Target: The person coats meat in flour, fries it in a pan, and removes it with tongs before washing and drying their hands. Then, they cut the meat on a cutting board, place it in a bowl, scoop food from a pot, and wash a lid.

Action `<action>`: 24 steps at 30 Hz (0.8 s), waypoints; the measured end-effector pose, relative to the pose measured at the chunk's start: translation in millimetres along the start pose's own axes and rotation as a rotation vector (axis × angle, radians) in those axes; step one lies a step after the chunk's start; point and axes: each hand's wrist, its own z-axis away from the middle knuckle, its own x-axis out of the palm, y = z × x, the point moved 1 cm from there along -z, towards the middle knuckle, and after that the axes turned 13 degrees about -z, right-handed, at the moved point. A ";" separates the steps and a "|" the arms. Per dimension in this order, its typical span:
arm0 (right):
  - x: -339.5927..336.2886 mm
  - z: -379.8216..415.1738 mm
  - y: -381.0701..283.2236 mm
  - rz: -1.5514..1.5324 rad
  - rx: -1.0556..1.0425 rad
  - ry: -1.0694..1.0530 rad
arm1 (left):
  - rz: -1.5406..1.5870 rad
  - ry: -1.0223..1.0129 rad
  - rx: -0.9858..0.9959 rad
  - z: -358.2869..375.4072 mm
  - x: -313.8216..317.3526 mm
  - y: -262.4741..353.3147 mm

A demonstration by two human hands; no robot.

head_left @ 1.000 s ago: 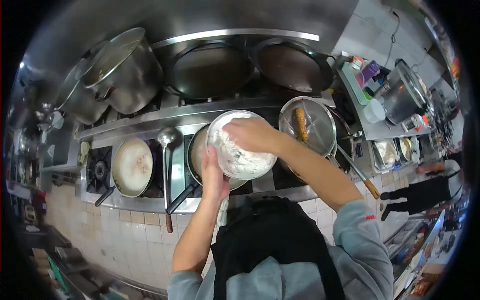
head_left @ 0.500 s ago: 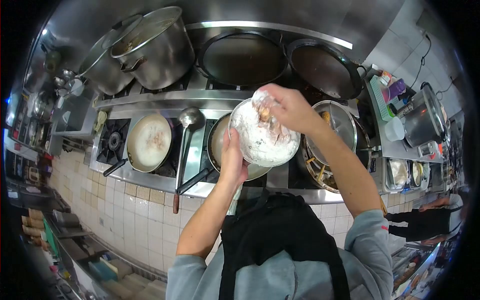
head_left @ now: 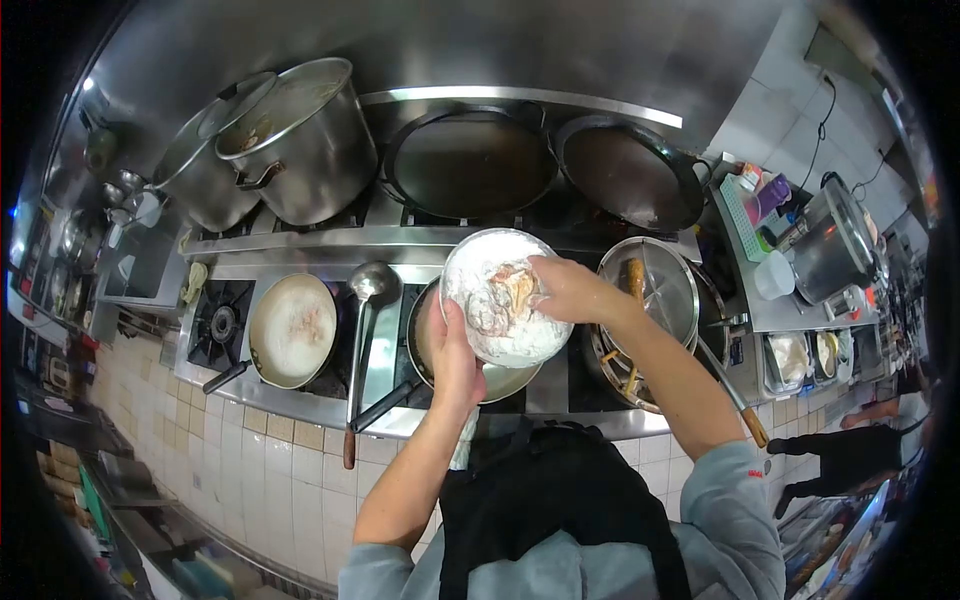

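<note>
My left hand [head_left: 456, 362] grips the near left side of a round bowl [head_left: 522, 364], its thumb over the rim. White flour [head_left: 478, 262] fills the bowl. Inside it lies a flour-dusted piece of food [head_left: 519, 288], pinkish to light brown, perhaps meat. The fingers of my right hand [head_left: 572, 290] are down in the bowl, closed at the right side of this piece. Below the bowl, partly covered by it, is a pan [head_left: 505, 382] with a pale inside and a black handle.
A pale frying pan [head_left: 293, 335] and a long ladle [head_left: 372, 283] are to the left. At the right a round strainer [head_left: 668, 290] rests over a wide pan. Large pots [head_left: 318, 150] and two dark griddle pans [head_left: 470, 165] line the back. Another person [head_left: 860, 455] stands far right.
My right hand has lowered from the bowl's top edge into the flour with the piece. The bowl has shifted slightly left in view, and the camera view has tilted.
</note>
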 end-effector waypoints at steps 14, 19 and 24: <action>7.4 -3.7 -33.5 0.216 -0.357 -0.008 | 0.120 0.036 -0.106 -2.8 -1.4 5.4; -6.5 -12.4 -27.8 -0.046 -0.351 -0.017 | 0.112 0.022 -0.073 -3.7 -17.2 8.4; 9.9 -30.3 -0.3 -0.082 -0.268 -0.086 | 0.068 -0.028 -0.052 3.1 -20.8 5.0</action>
